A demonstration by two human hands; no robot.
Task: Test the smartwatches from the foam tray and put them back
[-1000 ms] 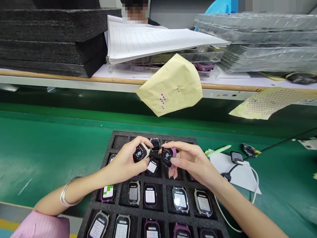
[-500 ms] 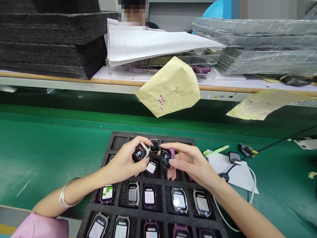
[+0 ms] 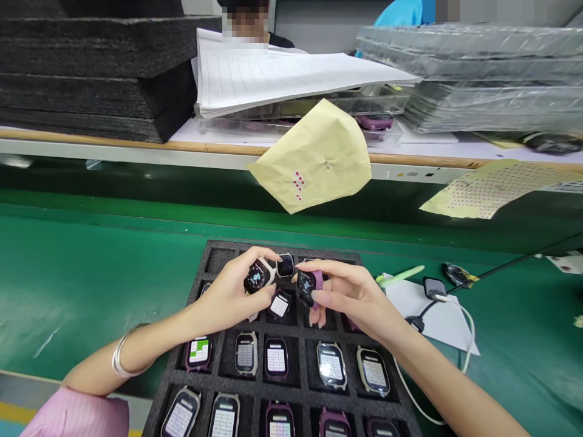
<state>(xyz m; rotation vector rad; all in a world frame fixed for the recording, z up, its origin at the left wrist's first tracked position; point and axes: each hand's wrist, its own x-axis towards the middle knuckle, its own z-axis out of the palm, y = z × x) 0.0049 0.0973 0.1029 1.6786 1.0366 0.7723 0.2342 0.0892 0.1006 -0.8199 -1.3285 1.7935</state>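
Observation:
Between its thumb and fingers, my left hand (image 3: 234, 291) holds a silver smartwatch case (image 3: 257, 276) with a lit dial on its screen. My right hand (image 3: 348, 288) grips a purple smartwatch case (image 3: 308, 287), its dark screen also showing a dial and tilted toward the left. Both hands are above a black foam tray (image 3: 214, 379) whose compartments hold several silver and purple strapless watches. Directly under and between the hands lie a watch with a list on its screen (image 3: 279, 304) and a silver-rimmed one with a dark screen (image 3: 285, 265).
Right of the tray, a white sheet (image 3: 432, 303) carries a small square charger (image 3: 434, 287) with a white cable, beside a green pen (image 3: 401, 276). A shelf (image 3: 136, 145) behind bears black foam blocks (image 3: 82, 73), papers (image 3: 291, 79) and clear plastic trays (image 3: 473, 79). Another person sits beyond.
Both hands keep hold of their watches in nearly the same place. The whole view has shifted very slightly.

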